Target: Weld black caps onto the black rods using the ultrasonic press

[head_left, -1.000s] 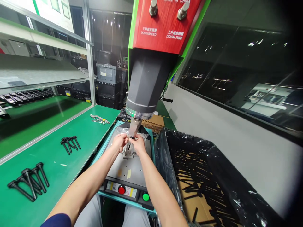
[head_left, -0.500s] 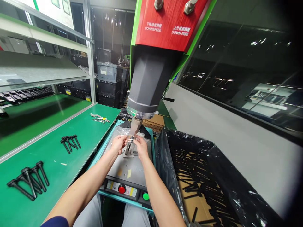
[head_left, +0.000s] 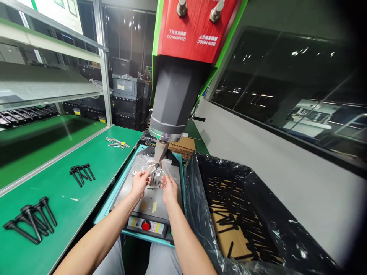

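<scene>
My left hand (head_left: 140, 184) hovers just left of the small metal fixture (head_left: 154, 186) on the machine's grey plate. Its fingers are loosely curled and slightly apart, with nothing visible in them. Level with it on the fixture's right is my right hand (head_left: 170, 188), also half curled and showing no held thing. Between and beyond the hands, a small black part (head_left: 156, 165) sits at the lower tip of the machine's metal horn (head_left: 159, 152). Clear plastic film (head_left: 143, 162) lies around the fixture; fine details there are too small to tell.
Several black screw-shaped parts (head_left: 31, 221) lie on the green bench (head_left: 94, 152) at left, with pliers (head_left: 117, 143) farther back. A bin lined with black plastic (head_left: 200, 214) at right holds many such parts. A red button (head_left: 146, 225) is on the machine's front.
Both hands have drawn back toward me from the horn tip and moved farther apart, their fingers coming away from the fixture. The whole view has shifted slightly.
</scene>
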The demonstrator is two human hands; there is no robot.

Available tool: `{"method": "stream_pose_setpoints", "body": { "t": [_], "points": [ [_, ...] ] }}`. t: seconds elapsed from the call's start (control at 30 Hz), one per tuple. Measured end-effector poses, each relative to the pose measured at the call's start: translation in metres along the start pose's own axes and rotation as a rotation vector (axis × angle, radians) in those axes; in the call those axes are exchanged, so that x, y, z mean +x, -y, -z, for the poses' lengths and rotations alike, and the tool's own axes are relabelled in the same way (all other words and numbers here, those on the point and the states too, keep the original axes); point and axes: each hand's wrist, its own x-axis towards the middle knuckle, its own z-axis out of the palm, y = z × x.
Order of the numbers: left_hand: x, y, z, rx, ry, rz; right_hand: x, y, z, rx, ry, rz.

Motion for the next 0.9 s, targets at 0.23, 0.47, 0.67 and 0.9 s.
{"method": "stream_pose_setpoints", "body": {
  "t": [0.23,0.47,0.67,0.9],
  "points": [
    [-0.004,0.002,0.004,0.009,0.01,0.037,-0.008,0.0,0.005,0.073,0.057,-0.059],
    [-0.01,0.004,0.007,0.033,0.028,0.055,-0.018,-0.004,0.011,0.106,0.098,-0.083],
    [-0.015,0.005,0.009,0.073,0.051,0.125,-0.034,-0.005,0.016,0.094,0.139,-0.094],
    [-0.043,0.019,0.072,0.248,-0.004,0.051,-0.064,-0.019,0.073,-0.177,0.093,0.024]
  ]
}}
